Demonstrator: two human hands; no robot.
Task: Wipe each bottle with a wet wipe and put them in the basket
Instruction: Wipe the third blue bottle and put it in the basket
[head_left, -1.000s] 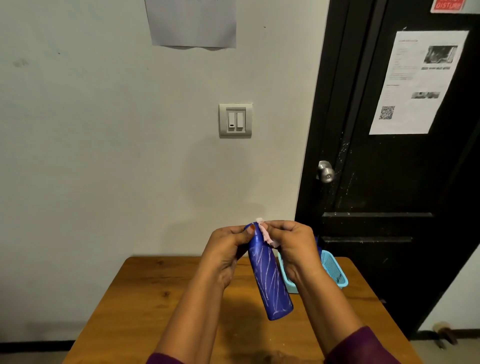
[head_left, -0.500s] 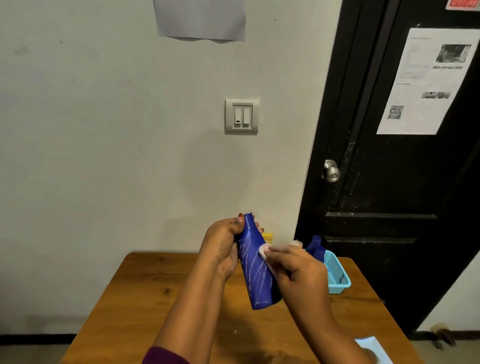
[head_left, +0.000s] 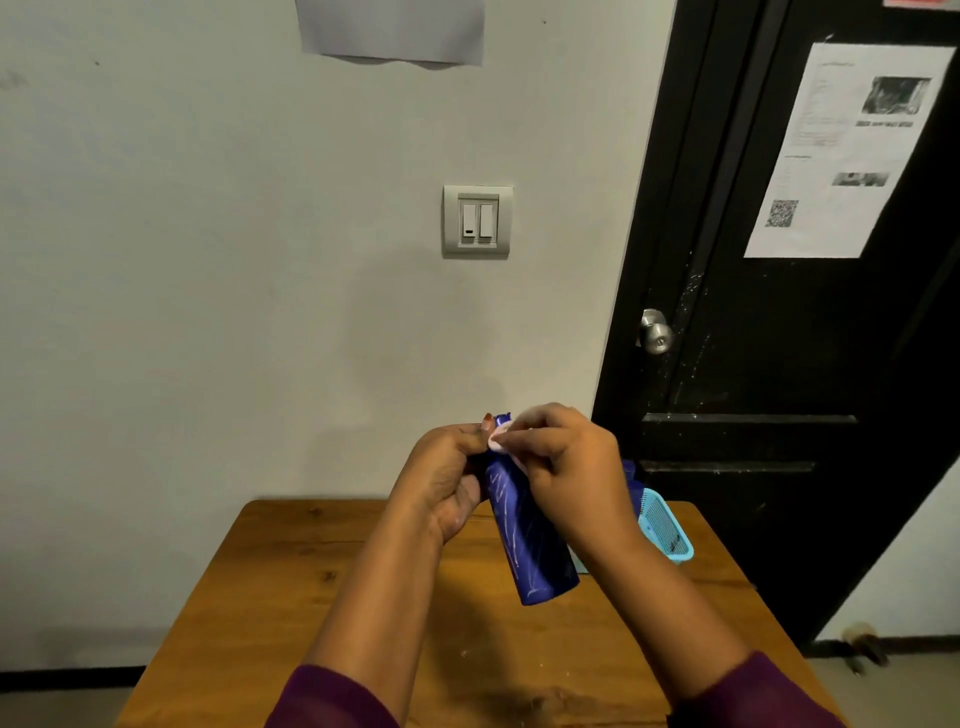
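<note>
A tall blue bottle (head_left: 530, 540) with pale streaks is held up above the wooden table (head_left: 311, 597), its top tilted to the left. My left hand (head_left: 441, 478) grips its neck from the left. My right hand (head_left: 566, 473) pinches a small white wet wipe (head_left: 500, 439) against the bottle's top. A light blue plastic basket (head_left: 667, 530) lies at the table's far right, mostly hidden behind my right hand. The dark blue top of another bottle (head_left: 629, 470) shows just above the basket.
The table stands against a grey wall with a light switch (head_left: 477, 222). A black door (head_left: 779, 338) with a metal knob (head_left: 655, 332) and a taped paper sheet is at the right, close behind the basket.
My right hand has moved with the wipe from the bottle's middle up to its top. The bottle's bottom has tipped further toward me. The view has shifted a little.
</note>
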